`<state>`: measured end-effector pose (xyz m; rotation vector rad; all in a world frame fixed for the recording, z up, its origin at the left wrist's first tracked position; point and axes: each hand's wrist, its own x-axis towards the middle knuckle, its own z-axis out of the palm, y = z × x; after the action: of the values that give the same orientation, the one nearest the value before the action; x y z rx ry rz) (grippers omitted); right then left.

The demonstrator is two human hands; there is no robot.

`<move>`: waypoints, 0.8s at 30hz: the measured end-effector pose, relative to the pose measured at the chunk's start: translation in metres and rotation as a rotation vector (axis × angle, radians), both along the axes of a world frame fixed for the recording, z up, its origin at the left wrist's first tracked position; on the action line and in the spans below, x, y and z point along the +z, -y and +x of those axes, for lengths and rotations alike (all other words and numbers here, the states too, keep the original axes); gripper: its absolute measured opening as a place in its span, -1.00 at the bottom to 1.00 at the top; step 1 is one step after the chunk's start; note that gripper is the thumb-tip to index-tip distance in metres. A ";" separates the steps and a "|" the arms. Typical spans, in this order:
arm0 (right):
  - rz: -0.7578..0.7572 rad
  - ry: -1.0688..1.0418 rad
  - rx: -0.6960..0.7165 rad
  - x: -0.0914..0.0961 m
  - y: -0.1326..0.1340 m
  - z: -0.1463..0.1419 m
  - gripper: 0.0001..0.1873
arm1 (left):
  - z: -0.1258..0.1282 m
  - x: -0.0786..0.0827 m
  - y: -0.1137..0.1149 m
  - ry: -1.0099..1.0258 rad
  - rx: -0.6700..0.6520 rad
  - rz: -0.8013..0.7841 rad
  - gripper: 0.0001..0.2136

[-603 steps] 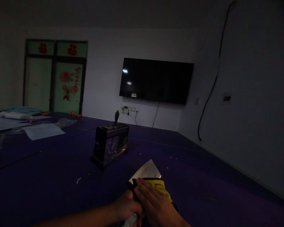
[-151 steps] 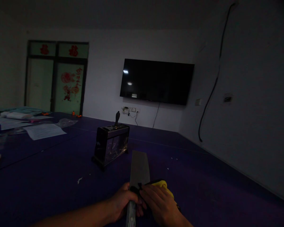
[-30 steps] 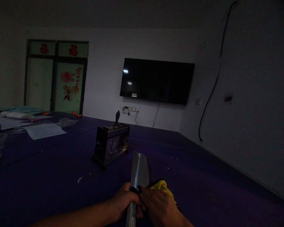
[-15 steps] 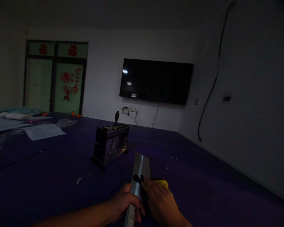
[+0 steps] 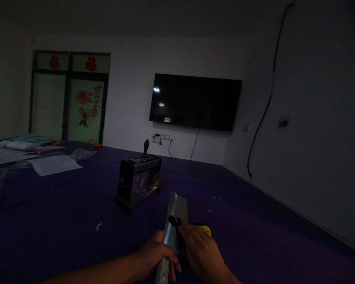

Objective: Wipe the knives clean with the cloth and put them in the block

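Observation:
My left hand (image 5: pixel 158 252) is closed around a cleaver (image 5: pixel 178 205) where its pale handle meets the broad steel blade. The blade points away from me over the purple table. On the blade's right side, my right hand (image 5: pixel 201 250) is wrapped around a yellow-and-black tool (image 5: pixel 206 229), most of which its fingers hide. A black part of the tool lies across the face of the blade. Beyond the hands, to the left, stands a dark knife block (image 5: pixel 139 179) with one black handle (image 5: pixel 146 148) sticking up from its top.
Printed sheets (image 5: pixel 55 165), a clear plastic bag (image 5: pixel 82 154) and other clutter lie on the left of the purple table (image 5: pixel 62 225). Small white scraps (image 5: pixel 99 226) dot the surface. A wall screen (image 5: pixel 195 102) hangs ahead; a black cable (image 5: pixel 263 114) runs down the right wall.
My right hand and the yellow-and-black tool have shifted slightly, the black part a little farther along the blade. The cleaver has tilted a bit. My left hand keeps its hold.

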<state>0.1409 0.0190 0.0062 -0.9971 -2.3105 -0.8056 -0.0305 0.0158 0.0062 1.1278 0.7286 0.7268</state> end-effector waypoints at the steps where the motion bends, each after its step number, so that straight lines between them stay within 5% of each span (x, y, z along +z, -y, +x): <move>1: -0.018 0.010 -0.013 0.000 0.000 0.000 -0.48 | 0.000 -0.001 0.000 -0.002 0.009 0.000 -0.56; 24: -0.142 0.076 -0.024 0.006 0.001 0.001 -0.50 | 0.003 -0.008 -0.005 -0.006 -0.022 0.049 -0.57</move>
<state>0.1423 0.0176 0.0122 -1.0733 -2.4538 -0.7078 -0.0271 0.0209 -0.0022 1.1810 0.7055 0.7266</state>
